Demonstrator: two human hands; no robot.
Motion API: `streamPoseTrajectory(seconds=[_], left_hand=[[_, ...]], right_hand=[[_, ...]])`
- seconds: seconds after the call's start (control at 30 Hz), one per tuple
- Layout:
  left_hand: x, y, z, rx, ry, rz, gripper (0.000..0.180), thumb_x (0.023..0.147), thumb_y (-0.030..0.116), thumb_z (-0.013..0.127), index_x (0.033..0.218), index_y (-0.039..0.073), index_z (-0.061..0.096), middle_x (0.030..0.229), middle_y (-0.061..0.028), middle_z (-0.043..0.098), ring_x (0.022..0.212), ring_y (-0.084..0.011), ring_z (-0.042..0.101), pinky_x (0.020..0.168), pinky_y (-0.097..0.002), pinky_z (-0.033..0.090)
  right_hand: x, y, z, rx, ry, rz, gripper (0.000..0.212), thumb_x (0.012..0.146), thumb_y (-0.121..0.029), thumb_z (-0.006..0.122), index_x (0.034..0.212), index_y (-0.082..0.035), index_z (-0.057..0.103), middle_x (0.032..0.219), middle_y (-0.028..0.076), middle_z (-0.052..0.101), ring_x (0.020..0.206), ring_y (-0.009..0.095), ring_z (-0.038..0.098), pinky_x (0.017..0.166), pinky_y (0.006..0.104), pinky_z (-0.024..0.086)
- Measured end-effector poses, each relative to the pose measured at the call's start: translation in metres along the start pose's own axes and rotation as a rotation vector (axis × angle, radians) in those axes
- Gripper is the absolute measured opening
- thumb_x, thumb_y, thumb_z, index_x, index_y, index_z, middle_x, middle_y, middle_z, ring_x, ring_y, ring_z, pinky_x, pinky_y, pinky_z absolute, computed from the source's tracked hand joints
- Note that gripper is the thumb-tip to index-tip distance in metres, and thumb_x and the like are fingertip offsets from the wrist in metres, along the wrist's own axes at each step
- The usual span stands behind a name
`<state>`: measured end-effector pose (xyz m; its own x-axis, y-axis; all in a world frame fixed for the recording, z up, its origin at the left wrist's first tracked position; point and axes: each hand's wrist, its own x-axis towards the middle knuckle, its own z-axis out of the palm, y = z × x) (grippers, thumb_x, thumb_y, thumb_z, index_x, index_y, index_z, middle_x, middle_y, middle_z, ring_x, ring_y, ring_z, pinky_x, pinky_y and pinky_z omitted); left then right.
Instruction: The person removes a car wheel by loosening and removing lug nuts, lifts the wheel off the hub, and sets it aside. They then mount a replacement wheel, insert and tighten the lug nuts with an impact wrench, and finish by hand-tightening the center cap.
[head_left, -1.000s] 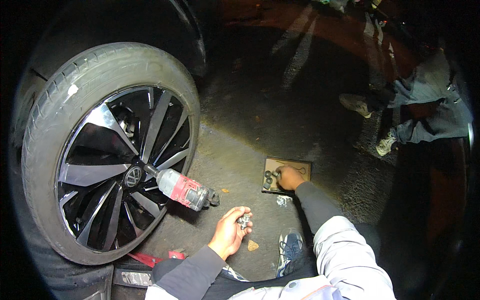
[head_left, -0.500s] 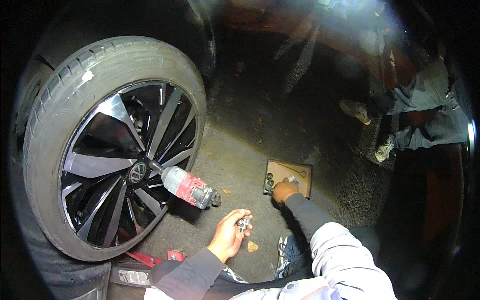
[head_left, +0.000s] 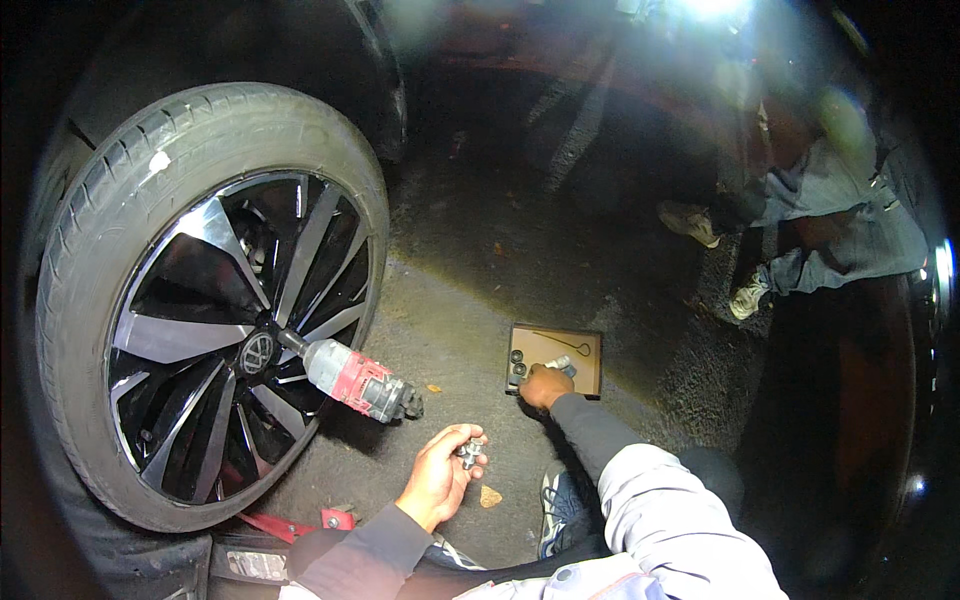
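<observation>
My left hand (head_left: 442, 474) is palm up with curled fingers, holding several small silvery lug bolts (head_left: 469, 455). Over the near edge of a shallow tray (head_left: 594, 352), my right hand (head_left: 546, 386) reaches down with its fingers bent; whatever sits in its fingertips is hidden. Black round caps (head_left: 516, 357) lie in the tray beside that hand, along with a thin wire hook (head_left: 583, 349) and a pale piece (head_left: 560, 364). To the left, a red and grey impact wrench (head_left: 356, 381) has its socket end at the hub of a car wheel (head_left: 215, 345).
Red metal parts (head_left: 300, 524) lie beneath the wheel's lower edge. A dry leaf (head_left: 490, 497) is on the pavement near my shoe (head_left: 553, 515). Another person's legs and shoes (head_left: 750, 291) are at the right. A bright light (head_left: 715, 8) shines from the top.
The whole scene has shifted slightly left in view. My left hand still holds the bolts, and my right hand remains at the tray's near edge.
</observation>
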<state>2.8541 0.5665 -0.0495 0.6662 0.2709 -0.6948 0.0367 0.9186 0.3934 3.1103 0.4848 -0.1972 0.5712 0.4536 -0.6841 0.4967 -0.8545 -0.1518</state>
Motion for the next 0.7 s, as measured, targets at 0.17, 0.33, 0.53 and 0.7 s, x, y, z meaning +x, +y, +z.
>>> streamPoseTrajectory(seconds=[0.17,0.33,0.53,0.7], left_hand=[[0.002,0.000,0.001,0.017,0.005,-0.002,0.023,0.102,0.026,0.058,0.108,0.004,0.064,0.102,-0.0108,0.066,0.081,-0.0220,0.064,0.068,-0.0346,0.051],[0.002,0.001,0.001,0.021,0.012,0.012,0.024,0.102,0.026,0.058,0.108,0.004,0.064,0.102,-0.0108,0.066,0.080,-0.0220,0.064,0.068,-0.0350,0.052],[0.001,0.003,0.004,0.036,0.008,0.012,0.022,0.104,0.023,0.057,0.109,0.003,0.064,0.102,-0.0104,0.066,0.081,-0.0211,0.064,0.067,-0.0336,0.052],[0.001,0.002,0.007,0.155,-0.007,-0.007,0.018,0.104,0.020,0.062,0.111,0.004,0.065,0.102,-0.0064,0.067,0.080,-0.0159,0.065,0.064,-0.0288,0.053]], right_hand=[[0.008,0.002,0.000,-0.005,0.003,0.003,0.038,0.087,-0.024,0.062,0.116,-0.004,0.074,0.123,0.022,0.071,0.114,0.038,0.069,0.096,0.0462,0.055],[0.013,-0.006,-0.004,-0.093,-0.005,0.016,0.032,0.083,-0.016,0.067,0.110,-0.003,0.076,0.116,0.021,0.074,0.109,0.037,0.071,0.092,0.0450,0.056],[0.009,-0.005,-0.017,-0.250,-0.037,-0.145,0.027,0.081,-0.014,0.070,0.105,-0.004,0.078,0.113,0.021,0.074,0.107,0.035,0.072,0.089,0.0432,0.057],[0.000,-0.011,-0.032,-0.288,-0.001,-0.147,0.028,0.084,-0.018,0.069,0.105,-0.003,0.078,0.114,0.019,0.075,0.110,0.034,0.071,0.091,0.0426,0.056]])
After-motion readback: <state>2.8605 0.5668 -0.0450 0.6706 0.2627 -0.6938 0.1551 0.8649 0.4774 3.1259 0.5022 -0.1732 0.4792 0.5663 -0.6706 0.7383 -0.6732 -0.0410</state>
